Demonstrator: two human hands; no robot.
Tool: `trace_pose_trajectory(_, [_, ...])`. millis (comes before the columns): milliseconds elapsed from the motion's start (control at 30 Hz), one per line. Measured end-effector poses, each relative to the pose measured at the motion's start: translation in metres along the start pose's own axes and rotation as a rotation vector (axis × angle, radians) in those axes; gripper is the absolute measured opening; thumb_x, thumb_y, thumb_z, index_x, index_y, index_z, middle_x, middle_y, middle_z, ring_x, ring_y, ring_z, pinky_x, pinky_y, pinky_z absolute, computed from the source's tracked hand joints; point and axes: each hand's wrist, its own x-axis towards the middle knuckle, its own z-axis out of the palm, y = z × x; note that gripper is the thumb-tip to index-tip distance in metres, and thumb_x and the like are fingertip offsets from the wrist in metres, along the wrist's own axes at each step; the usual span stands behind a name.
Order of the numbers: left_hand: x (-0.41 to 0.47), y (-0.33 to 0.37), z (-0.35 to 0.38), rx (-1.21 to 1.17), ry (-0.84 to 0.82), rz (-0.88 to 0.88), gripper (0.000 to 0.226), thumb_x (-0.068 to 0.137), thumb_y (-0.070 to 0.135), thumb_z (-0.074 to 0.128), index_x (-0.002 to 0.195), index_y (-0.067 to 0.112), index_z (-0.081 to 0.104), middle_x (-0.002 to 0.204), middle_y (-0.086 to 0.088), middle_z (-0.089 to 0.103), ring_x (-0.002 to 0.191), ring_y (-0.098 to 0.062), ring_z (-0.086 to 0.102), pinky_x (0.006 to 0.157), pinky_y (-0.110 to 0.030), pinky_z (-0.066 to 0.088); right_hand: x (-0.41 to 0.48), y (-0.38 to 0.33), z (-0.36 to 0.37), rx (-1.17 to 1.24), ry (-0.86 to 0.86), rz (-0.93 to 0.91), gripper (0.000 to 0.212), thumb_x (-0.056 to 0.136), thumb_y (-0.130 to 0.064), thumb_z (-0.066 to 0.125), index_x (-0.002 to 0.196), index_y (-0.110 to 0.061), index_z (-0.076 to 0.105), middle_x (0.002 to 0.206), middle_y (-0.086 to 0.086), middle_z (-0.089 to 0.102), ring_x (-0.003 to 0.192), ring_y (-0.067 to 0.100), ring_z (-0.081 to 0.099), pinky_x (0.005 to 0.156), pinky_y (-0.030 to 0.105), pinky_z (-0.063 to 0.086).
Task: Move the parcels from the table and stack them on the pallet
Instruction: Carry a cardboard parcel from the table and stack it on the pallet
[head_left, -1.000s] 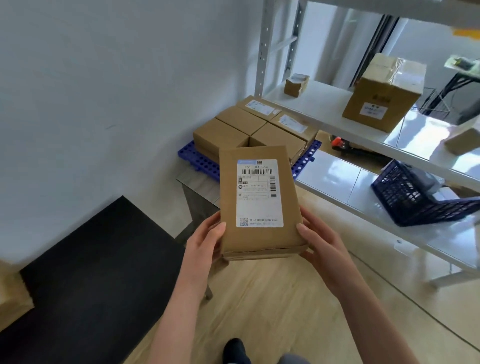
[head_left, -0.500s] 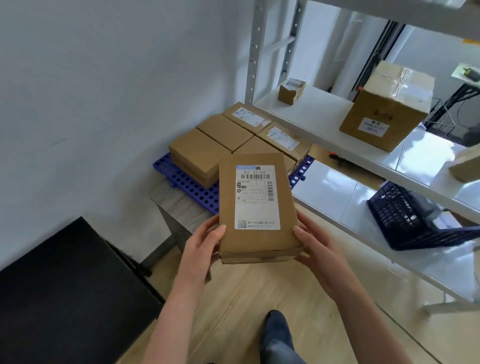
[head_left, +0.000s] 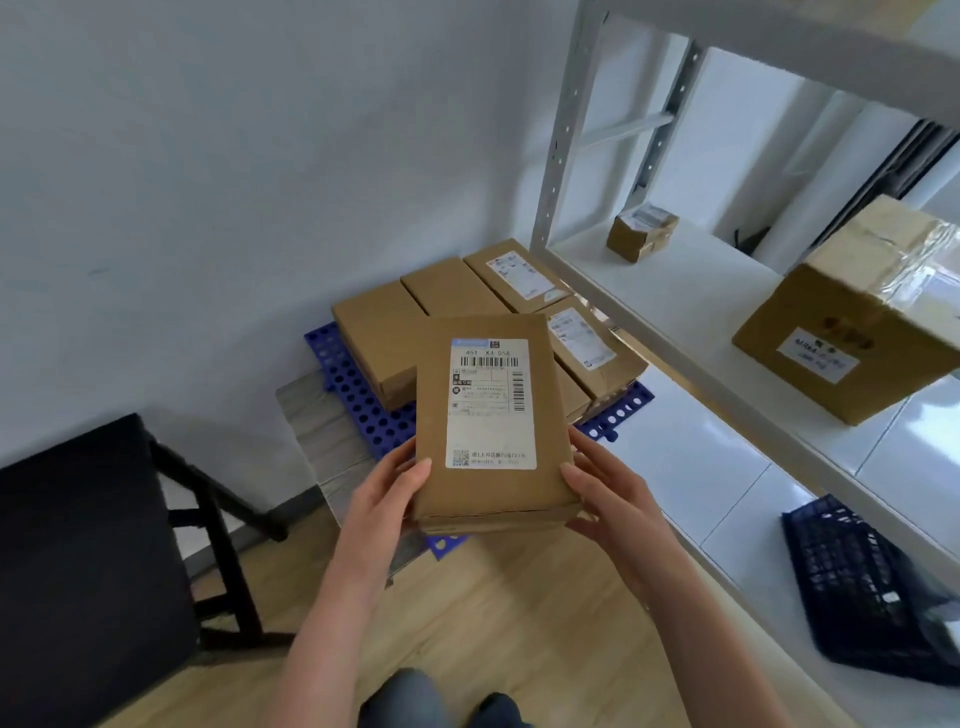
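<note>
- Left hand (head_left: 387, 493) and right hand (head_left: 608, 499): apart, each gripping one long side of the labelled parcel (head_left: 491, 421) close to its near end, thumbs on the top face, fingers underneath.
- Parcel: carried flat, label up, in the air over the near edge of the blue pallet (head_left: 358, 400), touching only the hands.
- Pallet: set on a low grey bench (head_left: 317, 415) against the wall, with flat stacked parcels (head_left: 379, 332) laid side by side on its far part and the near strip bare.
- Step in hand, as judged: transport to the pallet, release not yet made.
- Next move: lower onto the stack or the bare strip, square the edges to the neighbours, and withdraw the fingers from beneath before letting go.
- Caution: shelf upright (head_left: 558, 156) close to the pallet's right side.
</note>
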Motion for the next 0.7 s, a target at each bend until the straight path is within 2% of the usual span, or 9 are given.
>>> trace_pose_trajectory(100, [0.005, -0.008, 0.006, -0.001, 0.061, -0.043, 0.038, 0.087, 0.032, 0.056, 0.124, 0.029, 0.057, 0.107, 0.009, 0.07, 0.098, -0.01, 0.066, 0.082, -0.032, 0.053, 0.02, 0.003, -0.012, -0.007, -0.071, 0.037, 0.051, 0.074, -0.045, 0.067, 0.124, -0.05, 0.057, 0.119, -0.012, 0.065, 0.109, 0.011, 0.063, 0.093, 0.04, 0.054])
trace_pose_trajectory(200, [0.014, -0.011, 0.003, -0.01, 0.122, -0.102, 0.034, 0.091, 0.028, 0.054, 0.124, 0.026, 0.057, 0.107, 0.007, 0.07, 0.1, -0.014, 0.065, 0.077, -0.03, 0.052, 0.039, 0.004, -0.011, -0.016, -0.155, 0.062, 0.046, 0.084, -0.03, 0.066, 0.126, -0.044, 0.055, 0.115, -0.012, 0.068, 0.102, 0.007, 0.066, 0.083, 0.03, 0.058])
trace_pose_trajectory(333, [0.038, -0.001, -0.008, 0.017, 0.168, -0.153, 0.032, 0.091, 0.03, 0.053, 0.123, 0.028, 0.058, 0.109, 0.007, 0.069, 0.102, -0.016, 0.064, 0.079, -0.031, 0.05, 0.07, 0.001, -0.005, -0.02, -0.219, 0.082, 0.047, 0.089, -0.019, 0.064, 0.13, -0.039, 0.054, 0.116, -0.009, 0.069, 0.106, 0.01, 0.066, 0.088, 0.036, 0.057])
trace_pose_trajectory(533, [0.078, 0.021, -0.021, 0.036, 0.215, -0.153, 0.036, 0.092, 0.032, 0.053, 0.127, 0.026, 0.054, 0.11, 0.006, 0.066, 0.104, -0.018, 0.06, 0.083, -0.034, 0.049, 0.124, -0.015, 0.007, -0.024, -0.335, 0.11, 0.068, 0.075, -0.031, 0.078, 0.136, -0.034, 0.05, 0.123, -0.002, 0.067, 0.114, 0.02, 0.063, 0.094, 0.045, 0.053])
trace_pose_trajectory(600, [0.089, 0.029, -0.022, 0.067, 0.202, -0.148, 0.039, 0.092, 0.032, 0.053, 0.13, 0.026, 0.053, 0.112, 0.006, 0.065, 0.101, -0.016, 0.061, 0.079, -0.032, 0.049, 0.139, -0.025, 0.008, -0.068, -0.344, 0.104, 0.074, 0.068, -0.035, 0.082, 0.134, -0.034, 0.051, 0.123, -0.003, 0.066, 0.112, 0.02, 0.065, 0.092, 0.046, 0.054])
trace_pose_trajectory(700, [0.103, 0.037, -0.023, 0.129, 0.188, -0.132, 0.042, 0.092, 0.034, 0.052, 0.133, 0.027, 0.051, 0.112, 0.009, 0.065, 0.101, -0.014, 0.06, 0.084, -0.033, 0.049, 0.159, -0.035, 0.009, -0.124, -0.339, 0.083, 0.07, 0.067, -0.027, 0.083, 0.13, -0.033, 0.052, 0.12, -0.005, 0.067, 0.107, 0.016, 0.067, 0.09, 0.043, 0.056])
